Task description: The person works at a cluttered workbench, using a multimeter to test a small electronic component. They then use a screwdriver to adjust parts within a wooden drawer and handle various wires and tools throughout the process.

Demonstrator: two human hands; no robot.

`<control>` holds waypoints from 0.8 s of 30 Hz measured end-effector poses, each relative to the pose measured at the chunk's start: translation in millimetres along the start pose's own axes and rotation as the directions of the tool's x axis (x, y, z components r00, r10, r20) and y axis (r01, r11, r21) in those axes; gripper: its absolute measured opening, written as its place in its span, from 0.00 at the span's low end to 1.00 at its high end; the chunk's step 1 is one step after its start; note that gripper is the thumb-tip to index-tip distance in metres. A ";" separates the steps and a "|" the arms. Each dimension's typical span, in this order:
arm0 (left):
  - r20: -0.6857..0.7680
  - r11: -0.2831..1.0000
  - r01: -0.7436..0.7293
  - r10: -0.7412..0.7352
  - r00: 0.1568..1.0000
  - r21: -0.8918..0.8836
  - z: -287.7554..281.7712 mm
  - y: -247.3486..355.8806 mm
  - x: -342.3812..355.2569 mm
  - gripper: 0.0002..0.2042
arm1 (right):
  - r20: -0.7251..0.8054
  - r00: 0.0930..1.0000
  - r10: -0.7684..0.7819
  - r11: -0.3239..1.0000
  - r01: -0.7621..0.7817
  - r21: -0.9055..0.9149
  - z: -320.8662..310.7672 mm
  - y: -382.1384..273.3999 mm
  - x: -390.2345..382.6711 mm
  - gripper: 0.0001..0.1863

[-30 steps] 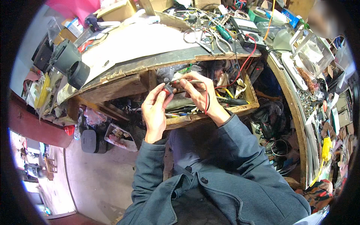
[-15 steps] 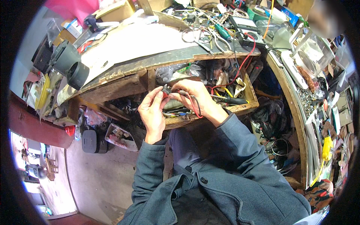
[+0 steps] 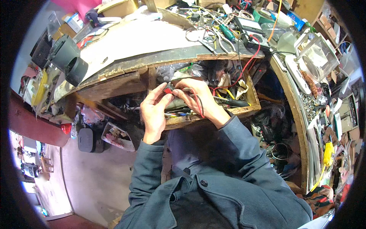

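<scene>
Between the fingertips of my left hand (image 3: 152, 112) is a small black part with a red face (image 3: 168, 90), possibly a rocker switch. My right hand (image 3: 200, 99) is closed around red and black leads (image 3: 198, 105), which loop down beside its fingers, and its thumb touches the small part. What exactly the right fingertips grip at the part is too small to tell. Both hands are above an open wooden drawer (image 3: 246, 110) holding screwdrivers, bags and wires.
A worktop with a white sheet (image 3: 129, 42) carries pliers (image 3: 225, 44), wires and a meter (image 3: 255, 42). Grey cylinders (image 3: 74, 70) stand left. A cluttered side bench (image 3: 303, 126) runs along the right. A bin (image 3: 118, 135) and dark case (image 3: 85, 139) sit on the floor.
My right hand has come lower and inward, its thumb now against the part. The part is tilted, showing more red. My left hand has shifted slightly, and the view has moved a little.
</scene>
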State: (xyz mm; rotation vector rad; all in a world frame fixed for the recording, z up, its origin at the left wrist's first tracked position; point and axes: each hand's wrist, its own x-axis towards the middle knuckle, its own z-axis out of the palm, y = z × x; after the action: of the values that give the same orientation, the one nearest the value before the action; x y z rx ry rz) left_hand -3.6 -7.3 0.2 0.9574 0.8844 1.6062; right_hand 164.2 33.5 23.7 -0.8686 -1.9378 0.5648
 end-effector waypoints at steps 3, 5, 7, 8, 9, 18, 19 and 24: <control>0.018 1.000 0.026 -0.026 1.000 0.001 -0.7 -0.3 0.8 0.20 | -0.021 1.000 -0.004 1.000 0.004 0.005 -0.3 -1.1 -0.3 0.11; 0.019 1.000 0.025 -0.025 1.000 -0.016 0.9 -6.8 4.1 0.19 | -0.015 0.999 0.031 0.997 -0.030 0.069 -5.1 -0.9 -2.7 0.11; -0.003 1.000 0.010 -0.010 1.000 -0.018 -1.9 -4.8 3.1 0.19 | 0.009 1.000 0.020 0.998 -0.021 0.067 -1.6 -0.4 0.4 0.10; -0.013 1.000 0.003 -0.003 1.000 -0.018 -3.5 -2.9 2.5 0.19 | 0.019 1.000 0.015 0.998 -0.016 0.067 0.2 -0.5 1.3 0.10; -0.016 1.000 0.005 -0.004 1.000 0.011 -5.5 -2.5 1.6 0.19 | 0.031 0.999 0.034 0.994 -0.037 0.106 0.5 -2.8 0.6 0.10; -0.070 0.998 -0.052 0.050 0.996 -0.024 -0.5 -6.2 4.0 0.18 | -0.072 0.997 0.011 0.997 -0.005 0.078 -3.1 -0.3 1.8 0.06; -0.080 0.998 -0.053 0.052 0.995 -0.016 0.7 -7.0 5.3 0.19 | -0.137 0.989 0.051 0.993 -0.036 0.113 -5.6 0.3 0.9 0.07; -0.113 0.998 -0.066 0.063 0.992 -0.022 -5.0 -11.1 8.3 0.17 | -0.205 0.945 0.253 0.858 -0.122 0.499 -13.0 -16.0 -0.8 0.10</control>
State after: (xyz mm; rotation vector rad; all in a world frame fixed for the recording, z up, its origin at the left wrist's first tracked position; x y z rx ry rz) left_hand -5.2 2.7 -10.5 0.8930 0.9156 1.7360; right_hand 170.3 23.1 40.4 -0.7664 -1.3844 0.9511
